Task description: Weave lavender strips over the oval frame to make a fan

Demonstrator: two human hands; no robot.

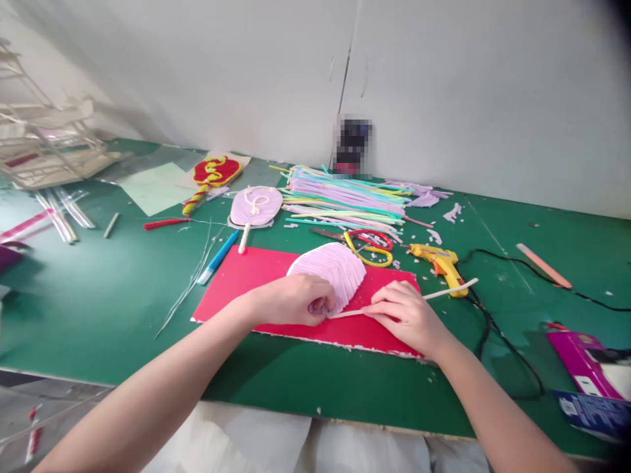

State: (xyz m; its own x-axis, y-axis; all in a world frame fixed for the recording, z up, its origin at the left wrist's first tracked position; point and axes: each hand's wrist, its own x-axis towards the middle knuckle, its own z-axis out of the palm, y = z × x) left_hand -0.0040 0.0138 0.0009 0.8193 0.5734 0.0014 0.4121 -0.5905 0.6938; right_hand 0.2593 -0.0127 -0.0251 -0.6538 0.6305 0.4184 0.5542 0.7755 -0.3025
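Strip [348, 314] beside ribbed lilac disc [340, 266]

Our right hand [407, 315] pinches the cream strip, whose free end crosses in front of the yellow glue gun [444, 263]. Our left hand [300, 299] curls inward at the other end, over the disc's near side; whether its fingers grip, we cannot tell. The disc lies on our red board [246, 277].

Illumination: bright, diffuse. Pale glare whitens the left side of the green table [98, 282]; a soft shadow lies beside the left forearm [182, 368]. Rack [44, 118] at left edge: blurred, stretched. Upper-right corner: dark. Pixelation masks 1 object [351, 146].
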